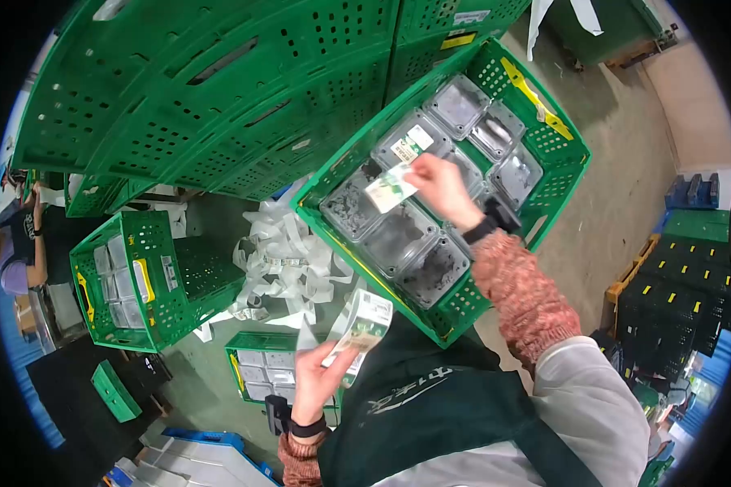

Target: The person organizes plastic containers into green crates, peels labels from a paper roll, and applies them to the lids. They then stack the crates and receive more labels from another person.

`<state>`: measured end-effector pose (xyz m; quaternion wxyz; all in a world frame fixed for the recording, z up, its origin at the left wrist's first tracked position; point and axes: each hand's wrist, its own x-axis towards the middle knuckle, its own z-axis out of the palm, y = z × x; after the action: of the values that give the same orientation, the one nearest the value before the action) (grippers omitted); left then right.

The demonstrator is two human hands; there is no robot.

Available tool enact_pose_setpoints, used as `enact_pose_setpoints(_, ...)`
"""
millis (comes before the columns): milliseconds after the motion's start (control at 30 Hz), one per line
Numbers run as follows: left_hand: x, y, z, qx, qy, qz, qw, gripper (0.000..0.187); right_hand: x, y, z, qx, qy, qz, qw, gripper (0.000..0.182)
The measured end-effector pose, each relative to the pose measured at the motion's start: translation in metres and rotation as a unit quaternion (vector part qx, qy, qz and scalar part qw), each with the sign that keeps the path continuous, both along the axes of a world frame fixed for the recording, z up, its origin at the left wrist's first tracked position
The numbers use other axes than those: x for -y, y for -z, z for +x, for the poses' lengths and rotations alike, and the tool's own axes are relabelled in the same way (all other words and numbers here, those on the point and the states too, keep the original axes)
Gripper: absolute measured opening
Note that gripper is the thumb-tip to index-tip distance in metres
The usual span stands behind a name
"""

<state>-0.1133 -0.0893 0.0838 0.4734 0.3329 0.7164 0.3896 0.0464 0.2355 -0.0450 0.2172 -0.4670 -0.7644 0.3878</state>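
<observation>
My right hand pinches a printed label by its edge, over the clear plastic tubs in the green crate. One tub at the upper left of the label bears a sticker on its lid. Other tubs, such as the lower one, show dark contents through fogged lids. Lower down and to the left, my left hand is closed around a roll of printed labels, with a strip of white backing hanging from it. Dark bands circle both wrists.
Stacked green crates rise beyond the tubs. Crumpled backing strips litter the floor. Two more tub-filled crates stand low at left and below. Another person is at far left. Dark crates are stacked at right.
</observation>
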Motion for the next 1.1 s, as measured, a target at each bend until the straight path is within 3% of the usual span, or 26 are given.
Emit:
enact_pose_setpoints(33,0.002,-0.007,0.0,0.015,-0.009,-0.015,1.0,0.011,0.006,0.026,-0.019,-0.057,-0.018,-0.005,0.998,0.022)
enact_pose_setpoints(133,0.007,-0.016,-0.002,0.023,-0.013,-0.008,1.0,0.011,0.017,0.076,-0.067,0.002,-0.058,-0.005,0.998,0.03)
enact_pose_setpoints(167,0.01,-0.015,0.0,0.035,-0.024,0.006,0.999,0.011,0.023,0.081,-0.073,0.081,-0.085,0.069,0.991,0.034)
enact_pose_setpoints(233,0.016,-0.011,0.0,0.056,-0.045,0.042,0.997,0.012,0.029,0.086,-0.08,0.265,-0.104,0.046,0.957,0.044)
enact_pose_setpoints(333,0.019,-0.011,0.0,0.069,-0.061,0.053,0.994,0.012,0.04,0.008,-0.058,0.216,-0.102,0.07,0.969,0.048)
enact_pose_setpoints(433,0.019,-0.009,-0.001,0.085,-0.073,0.034,0.993,0.009,0.027,0.025,-0.038,0.17,-0.145,0.126,0.967,0.025)
enact_pose_setpoints(633,0.013,-0.01,0.004,0.055,-0.073,0.043,0.995,0.011,-0.01,0.094,-0.086,0.194,-0.164,0.207,0.945,0.016)
enact_pose_setpoints(667,0.017,-0.008,0.007,0.063,-0.087,0.043,0.993,0.011,-0.012,0.098,-0.085,0.164,-0.157,0.248,0.942,0.018)
enact_pose_setpoints(767,0.02,-0.007,0.009,0.069,-0.101,0.024,0.992,0.011,-0.013,0.105,-0.074,0.165,-0.125,0.144,0.968,0.019)
enact_pose_setpoints(833,0.019,-0.008,0.008,0.074,-0.122,0.026,0.989,0.009,-0.002,0.064,-0.065,-0.023,0.022,0.184,0.982,0.011)
enact_pose_setpoints(900,0.028,0.004,0.005,0.071,-0.118,0.004,0.99,0.008,0.023,-0.018,-0.071,-0.173,0.119,0.092,0.973,0.013)
enact_pose_setpoints(1033,0.014,-0.001,0.002,0.051,-0.094,0.059,0.993,0.009,0.063,-0.096,-0.085,-0.197,-0.113,-0.01,0.974,0.045)
enact_pose_setpoints(1100,0.012,-0.002,0.0,0.021,-0.081,0.075,0.994,0.01,0.081,-0.099,-0.056,-0.14,-0.275,-0.149,0.939,0.056)
